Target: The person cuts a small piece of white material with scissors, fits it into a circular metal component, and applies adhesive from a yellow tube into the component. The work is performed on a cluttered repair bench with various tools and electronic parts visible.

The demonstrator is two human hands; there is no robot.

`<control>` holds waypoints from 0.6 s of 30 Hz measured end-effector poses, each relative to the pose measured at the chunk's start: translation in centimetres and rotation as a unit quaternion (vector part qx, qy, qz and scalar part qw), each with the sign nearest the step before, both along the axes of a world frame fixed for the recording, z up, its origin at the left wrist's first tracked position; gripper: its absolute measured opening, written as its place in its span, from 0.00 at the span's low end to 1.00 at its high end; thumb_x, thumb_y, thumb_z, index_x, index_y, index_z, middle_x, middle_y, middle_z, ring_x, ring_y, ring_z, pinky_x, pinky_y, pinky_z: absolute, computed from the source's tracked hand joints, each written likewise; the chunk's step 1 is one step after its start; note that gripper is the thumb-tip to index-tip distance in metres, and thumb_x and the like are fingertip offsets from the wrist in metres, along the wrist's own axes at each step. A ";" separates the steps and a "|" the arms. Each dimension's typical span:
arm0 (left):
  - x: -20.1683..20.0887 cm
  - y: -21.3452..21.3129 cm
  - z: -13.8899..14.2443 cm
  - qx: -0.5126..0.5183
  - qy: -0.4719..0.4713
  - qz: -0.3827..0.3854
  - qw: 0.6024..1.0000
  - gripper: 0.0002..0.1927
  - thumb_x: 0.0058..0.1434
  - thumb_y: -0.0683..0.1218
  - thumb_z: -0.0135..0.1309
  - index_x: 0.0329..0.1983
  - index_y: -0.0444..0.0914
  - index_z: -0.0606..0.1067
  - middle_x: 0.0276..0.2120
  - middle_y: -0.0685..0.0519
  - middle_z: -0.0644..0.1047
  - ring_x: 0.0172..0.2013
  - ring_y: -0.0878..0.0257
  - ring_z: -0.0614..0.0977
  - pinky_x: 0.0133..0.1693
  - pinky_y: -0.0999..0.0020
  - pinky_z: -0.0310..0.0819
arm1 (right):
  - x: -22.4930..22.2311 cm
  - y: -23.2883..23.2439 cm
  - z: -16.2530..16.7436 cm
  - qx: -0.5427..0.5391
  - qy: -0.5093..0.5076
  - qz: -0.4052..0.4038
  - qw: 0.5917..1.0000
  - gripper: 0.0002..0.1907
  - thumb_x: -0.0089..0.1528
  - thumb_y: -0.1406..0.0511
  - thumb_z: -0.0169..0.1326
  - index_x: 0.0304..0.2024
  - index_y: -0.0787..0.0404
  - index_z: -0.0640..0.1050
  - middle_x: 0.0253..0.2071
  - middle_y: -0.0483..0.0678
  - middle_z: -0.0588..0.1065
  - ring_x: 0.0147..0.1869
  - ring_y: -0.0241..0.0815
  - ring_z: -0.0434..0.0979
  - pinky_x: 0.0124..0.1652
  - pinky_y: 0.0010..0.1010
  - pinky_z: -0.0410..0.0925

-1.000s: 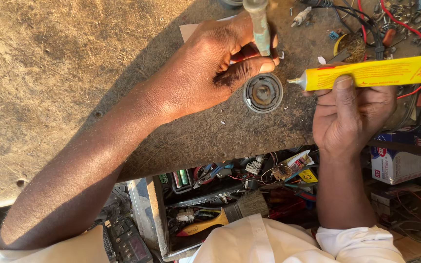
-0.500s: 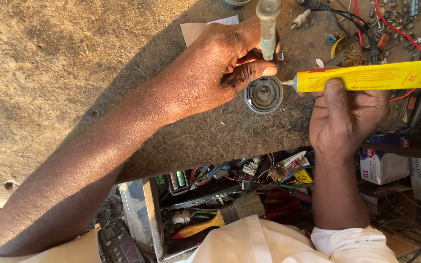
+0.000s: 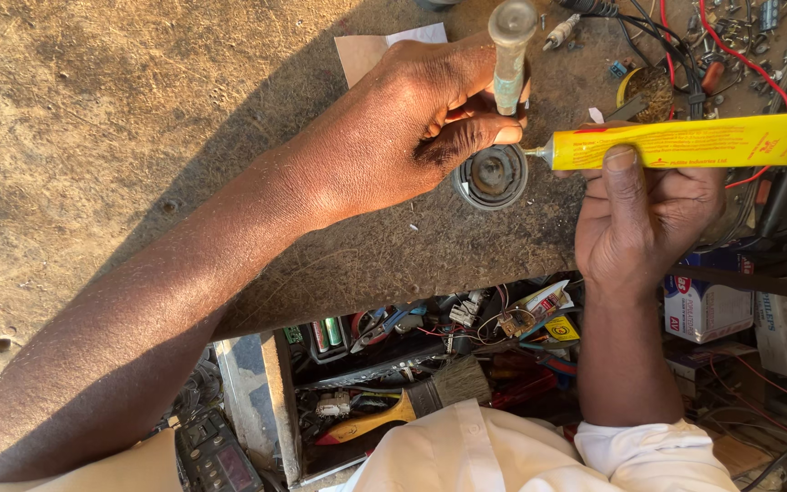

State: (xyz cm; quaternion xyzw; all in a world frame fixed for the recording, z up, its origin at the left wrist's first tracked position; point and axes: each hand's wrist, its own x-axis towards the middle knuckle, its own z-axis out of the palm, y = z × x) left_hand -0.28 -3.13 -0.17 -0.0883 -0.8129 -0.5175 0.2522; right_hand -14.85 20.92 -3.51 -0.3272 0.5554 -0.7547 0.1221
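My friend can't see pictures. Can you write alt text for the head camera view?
A right hand squeezes a yellow glue tube toward a small round part on a worn workbench, while the left hand steadies it, holding a pale handle.

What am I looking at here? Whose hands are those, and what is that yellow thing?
The picture comes from a camera worn on a person's head, looking down at their own two hands over a rough, dusty workbench.

The right hand holds a long yellow tube, like a glue tube, with its thin tip pointing at a small round dark part that lies on the bench.

The left hand reaches across and pinches a pale green stick-like tool, upright, right beside that round part.

At the top right of the bench lie red and black wires and small bits. Below the bench edge is an open drawer full of tools, with a paintbrush on top. The white cloth at the bottom is the person's shirt.
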 end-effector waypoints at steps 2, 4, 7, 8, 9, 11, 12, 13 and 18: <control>0.0 -0.1 0.0 -0.013 0.016 0.001 1.000 0.09 0.77 0.41 0.59 0.46 0.33 0.71 0.39 0.47 0.81 0.40 0.64 0.86 0.37 0.65 0.78 | 0.0 0.0 0.0 0.000 -0.001 0.000 1.000 0.15 0.74 0.78 0.53 0.60 0.68 0.65 0.49 0.61 0.75 0.54 0.53 0.83 0.46 0.50 0.81; 0.0 -0.1 0.0 0.000 0.008 -0.003 1.000 0.08 0.75 0.40 0.58 0.47 0.32 0.71 0.38 0.47 0.81 0.38 0.63 0.85 0.35 0.65 0.77 | 0.0 0.0 0.0 0.000 -0.004 0.000 1.000 0.15 0.74 0.78 0.53 0.61 0.68 0.65 0.49 0.61 0.75 0.54 0.53 0.82 0.46 0.50 0.81; 0.0 0.0 0.0 0.026 0.003 -0.010 1.000 0.07 0.76 0.40 0.57 0.45 0.33 0.70 0.38 0.48 0.81 0.41 0.65 0.86 0.35 0.67 0.79 | 0.0 0.1 -0.1 0.003 -0.003 -0.003 1.000 0.15 0.74 0.77 0.53 0.60 0.69 0.66 0.49 0.61 0.75 0.54 0.52 0.82 0.47 0.50 0.81; 0.0 0.1 0.0 0.036 0.003 -0.012 0.999 0.07 0.76 0.39 0.56 0.44 0.33 0.70 0.39 0.49 0.81 0.43 0.66 0.87 0.35 0.69 0.80 | 0.0 0.2 -0.2 0.003 -0.005 -0.004 1.000 0.14 0.74 0.77 0.53 0.60 0.69 0.66 0.49 0.61 0.75 0.54 0.52 0.82 0.48 0.50 0.81; 0.0 0.1 0.1 0.027 0.006 -0.011 1.000 0.06 0.76 0.39 0.57 0.47 0.33 0.70 0.39 0.49 0.81 0.42 0.66 0.87 0.35 0.69 0.79 | -0.1 0.3 -0.3 0.003 -0.006 -0.005 1.000 0.14 0.74 0.77 0.54 0.59 0.69 0.66 0.50 0.60 0.76 0.54 0.51 0.82 0.49 0.49 0.81; 0.1 0.0 0.2 0.008 0.014 -0.010 1.000 0.07 0.76 0.39 0.57 0.53 0.33 0.72 0.39 0.48 0.81 0.39 0.66 0.86 0.36 0.68 0.78 | -0.2 0.5 -0.5 0.000 -0.009 -0.005 1.000 0.13 0.75 0.78 0.54 0.59 0.70 0.67 0.50 0.60 0.75 0.52 0.50 0.81 0.52 0.48 0.79; 0.1 0.0 0.2 0.019 0.009 -0.016 1.000 0.07 0.77 0.38 0.57 0.53 0.34 0.72 0.39 0.49 0.81 0.39 0.66 0.86 0.35 0.68 0.78 | -0.4 0.6 -0.6 0.000 -0.008 -0.006 1.000 0.12 0.76 0.78 0.54 0.59 0.70 0.67 0.50 0.60 0.75 0.52 0.49 0.81 0.54 0.48 0.79; 0.1 0.1 0.3 0.030 0.004 -0.022 0.999 0.07 0.77 0.38 0.57 0.54 0.34 0.73 0.39 0.49 0.81 0.39 0.67 0.86 0.35 0.69 0.77 | -0.5 0.6 -0.6 0.002 -0.002 -0.008 1.000 0.12 0.77 0.78 0.55 0.59 0.70 0.67 0.50 0.61 0.75 0.52 0.49 0.80 0.56 0.47 0.77; 0.1 0.1 0.5 0.021 0.003 -0.024 0.999 0.08 0.75 0.38 0.58 0.53 0.33 0.72 0.38 0.49 0.79 0.34 0.66 0.83 0.32 0.68 0.75 | -0.3 0.5 -0.5 0.000 -0.007 -0.010 1.000 0.13 0.75 0.78 0.55 0.59 0.70 0.67 0.50 0.60 0.75 0.52 0.48 0.80 0.57 0.46 0.77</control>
